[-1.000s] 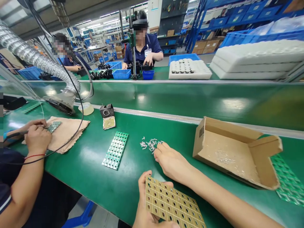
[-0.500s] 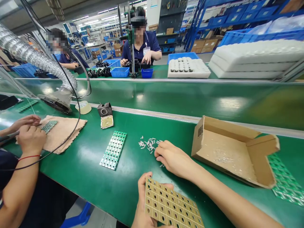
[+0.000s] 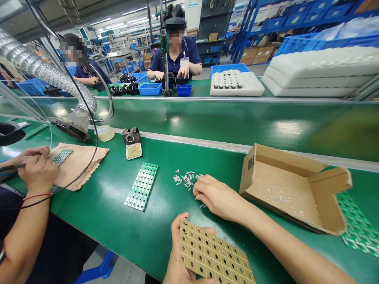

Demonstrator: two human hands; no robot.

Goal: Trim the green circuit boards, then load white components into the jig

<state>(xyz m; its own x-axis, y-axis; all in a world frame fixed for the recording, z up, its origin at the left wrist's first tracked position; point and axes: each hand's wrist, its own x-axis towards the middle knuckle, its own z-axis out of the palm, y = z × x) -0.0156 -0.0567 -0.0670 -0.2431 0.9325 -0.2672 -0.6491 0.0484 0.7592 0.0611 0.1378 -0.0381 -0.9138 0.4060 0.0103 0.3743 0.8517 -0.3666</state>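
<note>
Holding a tan perforated panel (image 3: 214, 256) at the near edge of the green bench (image 3: 118, 221), the left hand (image 3: 180, 260) grips it with the thumb over the top corner and the fingers beneath.

- Right hand (image 3: 217, 197): lies palm-down on the bench, fingers curled and tips pinched at the near fringe of a scatter of small white parts (image 3: 186, 179); whether a part sits between the fingertips cannot be told.
- Panel: rows of round holes, all looking empty in the visible portion; by that showing, filling is judged barely begun, with every visible hole left.
- Green circuit panel (image 3: 141, 186): flat on the bench, left of the scatter, apart from both hands.
- Cardboard box (image 3: 293, 189): open, tipped on its side, just right of the right hand; pale specks lie inside.
- Second green panel (image 3: 357, 228): partly under the box's far corner.
- Co-worker's hands (image 3: 37, 165): at far left, busy over a small board on a tan cloth (image 3: 79, 161), below a duct hood (image 3: 69, 124).
</note>
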